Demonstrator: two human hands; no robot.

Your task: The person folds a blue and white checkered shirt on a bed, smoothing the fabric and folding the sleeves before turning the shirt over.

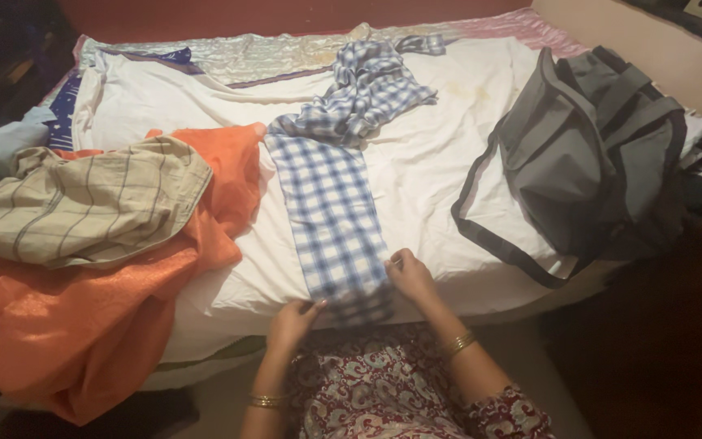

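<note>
The blue-and-white checked cloth lay stretched in a long strip down the middle of the bed, over the white sheet, with its far end bunched in a loose heap toward the head of the bed and its near end hanging at the bed's front edge.

The left hand gripped the near end of the checked cloth at its left corner, fingers curled down over the fabric. The right hand pinched the cloth's right edge just beside that same end, thumb and fingertips closed on the hem. The near end looked doubled over between the two hands, though the dim light left that unclear. Gold bangles showed on both wrists, and a patterned maroon garment lay below the hands.

To the left of the checked cloth, a large orange fabric spilled over the bed's front edge, with a beige striped garment lying on top of it. The orange fabric's upper edge came just beside the checked cloth.

To the right of the checked cloth, well apart from it, a grey bag with dark trim sat slumped on the bed, its straps up and its flap spread across the sheet toward the cloth.
</note>
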